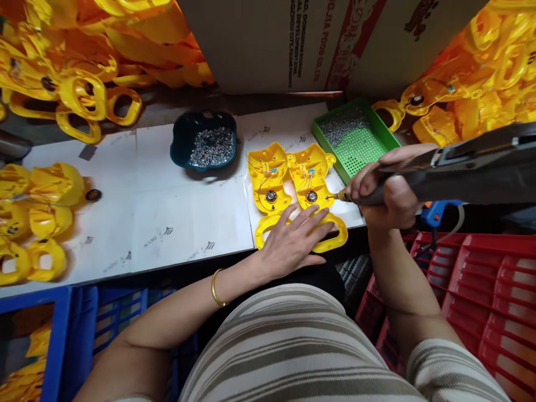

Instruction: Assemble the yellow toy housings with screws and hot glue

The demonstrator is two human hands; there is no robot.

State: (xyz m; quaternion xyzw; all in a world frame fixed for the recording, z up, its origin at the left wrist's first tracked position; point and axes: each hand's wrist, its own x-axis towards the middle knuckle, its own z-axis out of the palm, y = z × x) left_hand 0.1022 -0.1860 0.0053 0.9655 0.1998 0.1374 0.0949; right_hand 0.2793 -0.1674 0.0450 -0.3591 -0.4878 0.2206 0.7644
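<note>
Two yellow plastic housing halves [312, 173] lie side by side on the white-covered table, each with a round speaker-like part, thin wires and a small circuit board inside. My left hand [291, 243] rests flat across their looped handle ends, fingers spread. In my right hand [389, 190] is a dark power screwdriver [460, 167], held sideways with the fingers wrapped round its front. Its bit tip is at the right edge of the right-hand housing, near a screw hole; whether it touches a screw is too small to tell.
A dark bowl of small screws [203, 139] and a green tray of screws [355, 137] stand behind. Yellow housings [50, 195] sit at left, with heaps in both back corners. A cardboard box [293, 44] rises behind. Blue crates [79, 335] and a red crate [473, 290] flank me.
</note>
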